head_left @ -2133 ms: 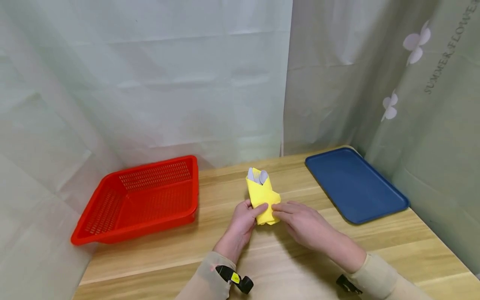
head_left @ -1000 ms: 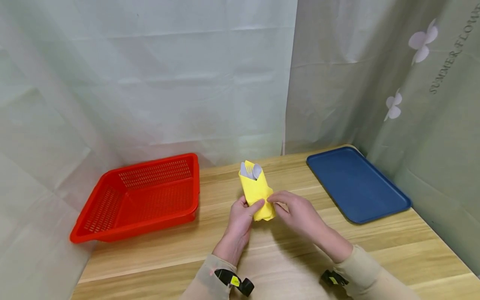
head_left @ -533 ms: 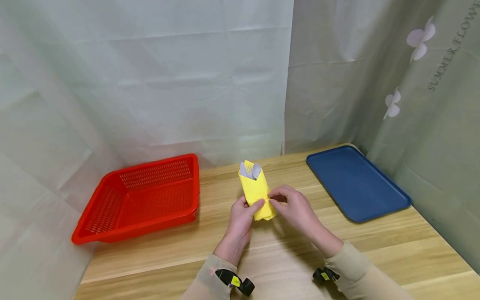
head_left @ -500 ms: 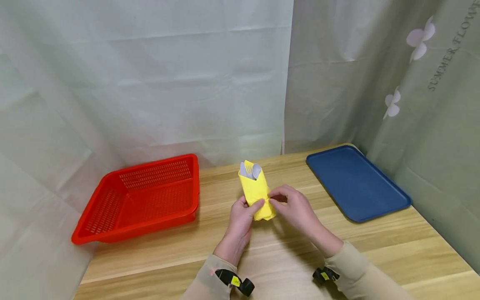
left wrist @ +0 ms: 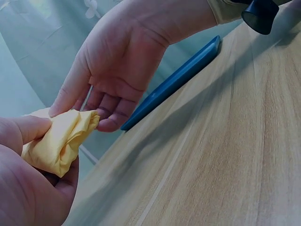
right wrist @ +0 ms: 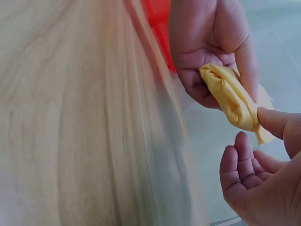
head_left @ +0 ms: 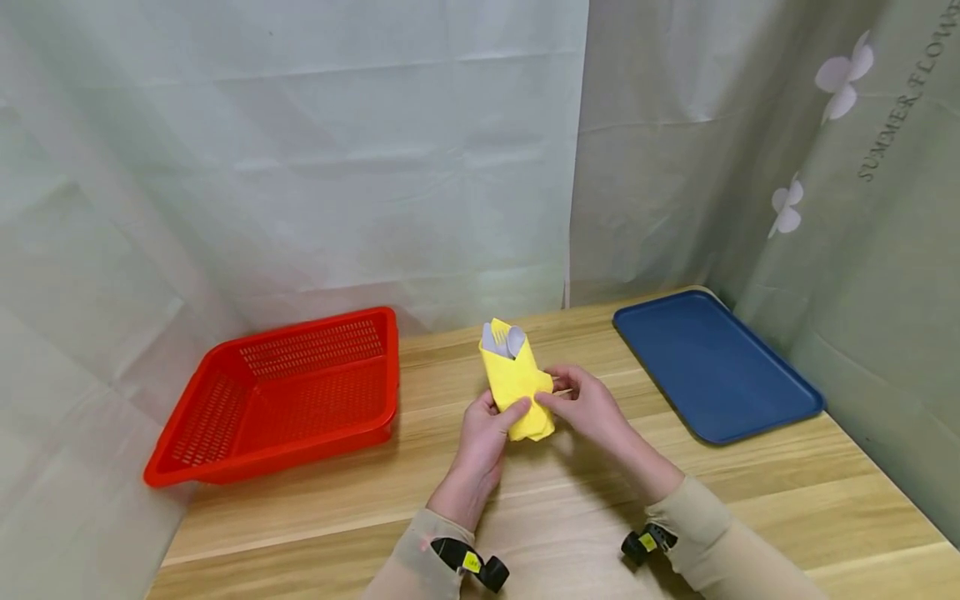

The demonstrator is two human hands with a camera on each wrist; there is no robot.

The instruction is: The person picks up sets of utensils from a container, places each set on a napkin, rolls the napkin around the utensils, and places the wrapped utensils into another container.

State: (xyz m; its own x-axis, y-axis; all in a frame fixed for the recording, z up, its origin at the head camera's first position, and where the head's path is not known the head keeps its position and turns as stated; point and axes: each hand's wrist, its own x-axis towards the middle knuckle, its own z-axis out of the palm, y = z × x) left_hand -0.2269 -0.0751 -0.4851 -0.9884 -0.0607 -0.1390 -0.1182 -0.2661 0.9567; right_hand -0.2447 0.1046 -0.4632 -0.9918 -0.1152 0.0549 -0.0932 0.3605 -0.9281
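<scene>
A yellow napkin is wrapped around a pale grey knife, fork and spoon, whose tops stick out of its far end. My left hand grips the lower part, thumb across the front and fingers underneath. On the other side my right hand pinches a loose flap at the napkin's right edge, its thumb on top and index finger behind. The folded bottom end of the napkin faces the left wrist view. In the right wrist view the cutlery is hidden behind the napkin.
A red plastic basket with slotted walls stands on the left of the wooden table. To the right lies a blue tray near the table's edge. Pale curtains hang close behind and at both sides.
The wrapped cutlery has shifted slightly left and up since the earliest frame. My right hand went from straight fingers at the napkin's edge to a pinch, and the flap now stands out further right.
</scene>
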